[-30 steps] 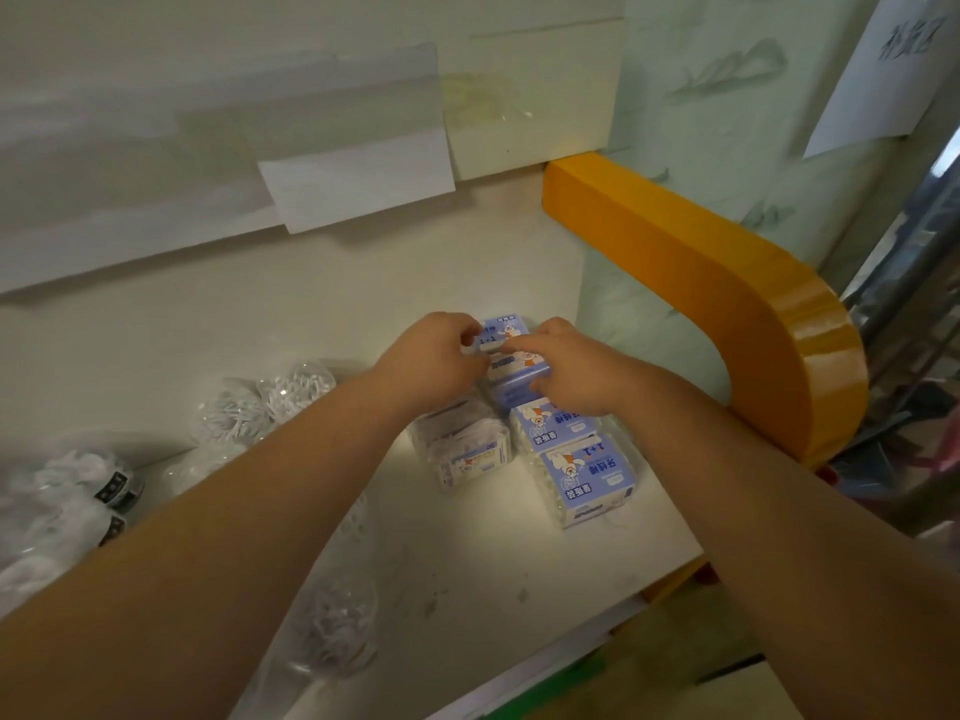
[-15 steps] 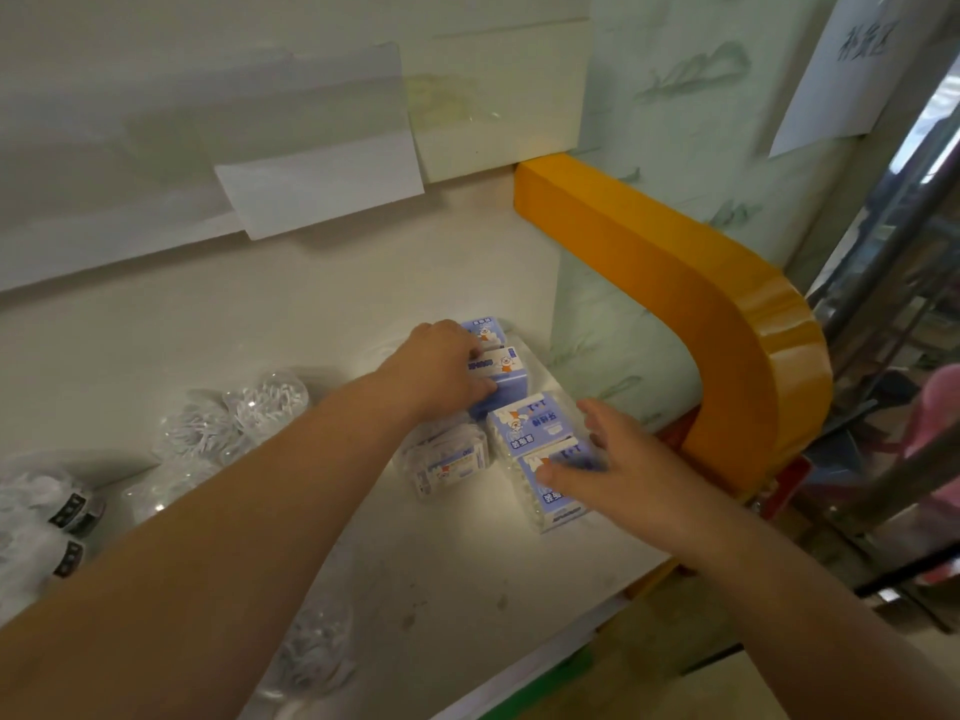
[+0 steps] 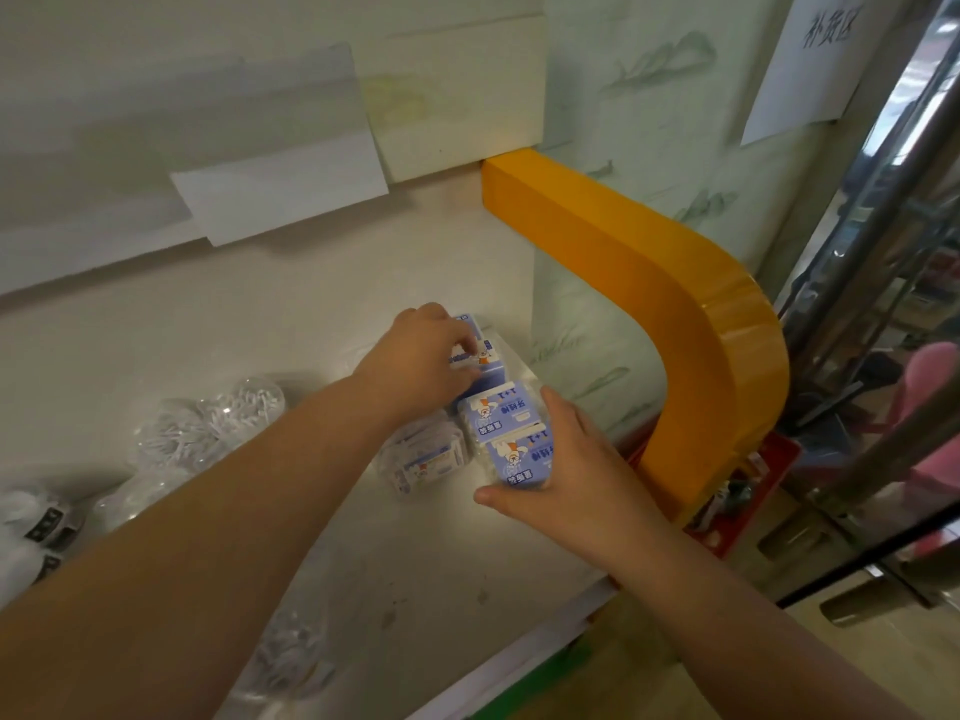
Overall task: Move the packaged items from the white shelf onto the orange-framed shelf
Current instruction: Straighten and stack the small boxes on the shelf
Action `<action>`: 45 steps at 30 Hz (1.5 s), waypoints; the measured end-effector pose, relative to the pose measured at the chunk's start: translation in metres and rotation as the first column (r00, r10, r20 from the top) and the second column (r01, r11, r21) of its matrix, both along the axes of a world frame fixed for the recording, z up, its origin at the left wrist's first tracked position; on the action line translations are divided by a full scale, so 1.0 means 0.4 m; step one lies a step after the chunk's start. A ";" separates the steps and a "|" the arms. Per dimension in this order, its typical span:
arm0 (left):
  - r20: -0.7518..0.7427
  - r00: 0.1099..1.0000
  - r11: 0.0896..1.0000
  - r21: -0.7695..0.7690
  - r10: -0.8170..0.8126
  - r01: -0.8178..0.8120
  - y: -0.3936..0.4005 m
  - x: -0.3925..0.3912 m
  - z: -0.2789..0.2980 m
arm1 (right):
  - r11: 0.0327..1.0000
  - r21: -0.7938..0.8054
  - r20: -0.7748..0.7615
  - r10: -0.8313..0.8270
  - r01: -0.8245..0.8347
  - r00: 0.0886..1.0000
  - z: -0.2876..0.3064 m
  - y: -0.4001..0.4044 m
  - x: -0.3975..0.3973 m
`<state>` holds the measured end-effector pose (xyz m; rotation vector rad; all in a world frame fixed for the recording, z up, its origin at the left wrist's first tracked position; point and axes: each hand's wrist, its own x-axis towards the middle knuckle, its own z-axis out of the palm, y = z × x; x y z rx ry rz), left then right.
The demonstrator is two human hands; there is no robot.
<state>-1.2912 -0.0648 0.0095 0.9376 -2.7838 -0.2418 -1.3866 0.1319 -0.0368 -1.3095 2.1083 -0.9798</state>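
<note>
Right hand (image 3: pixel 566 475) is now wrapping its grip around the front blue package (image 3: pixel 519 459), having come in from the side; left hand (image 3: pixel 421 356) is still pinching the rear blue package (image 3: pixel 485 356), both sitting on the orange-framed shelf (image 3: pixel 675 314) near clear bags (image 3: pixel 208 428).

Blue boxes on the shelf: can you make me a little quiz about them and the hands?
1. True or false: the left hand is on the farthest blue box.
2. Which hand grips the nearest blue box? A) left B) right C) neither
3. Fill in: the curved frame beside the white shelf is coloured ____.

Key:
1. True. Its fingers are curled on that box's top.
2. B. The right hand wraps it, thumb at the near edge.
3. Orange.
</note>
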 end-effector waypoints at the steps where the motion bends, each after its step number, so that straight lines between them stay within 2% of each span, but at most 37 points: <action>1: 0.010 0.998 0.998 0.002 -0.069 0.069 0.012 -0.001 0.010 | 1.000 0.007 -0.038 -0.006 0.007 0.999 0.002 -0.004 0.004; 4: 0.168 0.958 0.973 0.021 -0.231 0.231 0.051 -0.005 0.031 | 0.999 0.018 -0.104 -0.024 0.026 0.994 -0.003 -0.002 0.011; 6: 0.229 0.937 0.964 0.043 -0.265 0.262 0.064 -0.007 0.032 | 0.998 0.045 -0.117 -0.033 0.038 0.993 -0.004 0.008 0.010; 9: 0.261 0.931 0.963 0.156 -0.256 0.221 0.076 -0.013 0.031 | 0.996 0.073 -0.133 -0.046 0.056 0.990 -0.004 0.028 0.005; 17: 0.326 0.930 0.976 0.187 -0.168 0.111 0.105 -0.037 0.033 | 0.992 0.091 -0.316 -0.051 0.084 0.947 -0.006 0.072 0.023; 20: 0.355 0.917 0.976 0.175 -0.183 0.127 0.116 -0.043 0.039 | 0.993 0.096 -0.384 -0.027 0.069 0.923 -0.006 0.103 0.039; 25: 0.376 0.847 0.912 0.312 -0.376 0.267 0.135 -0.039 0.057 | 0.996 0.083 -0.378 -0.004 0.038 0.926 -0.003 0.132 0.043; 31: 0.492 0.796 0.927 0.299 -0.352 0.225 0.128 -0.048 0.057 | 0.995 0.100 -0.343 0.010 0.026 0.939 0.000 0.152 0.043; 36: 0.351 0.899 0.946 0.278 -0.264 0.169 0.124 -0.057 0.020 | 0.995 0.096 -0.330 0.004 0.030 0.944 -0.008 0.157 0.046; 45: 0.395 0.878 0.956 0.215 -0.272 0.199 0.131 -0.051 0.019 | 0.995 0.095 -0.324 -0.001 0.033 0.946 -0.011 0.158 0.046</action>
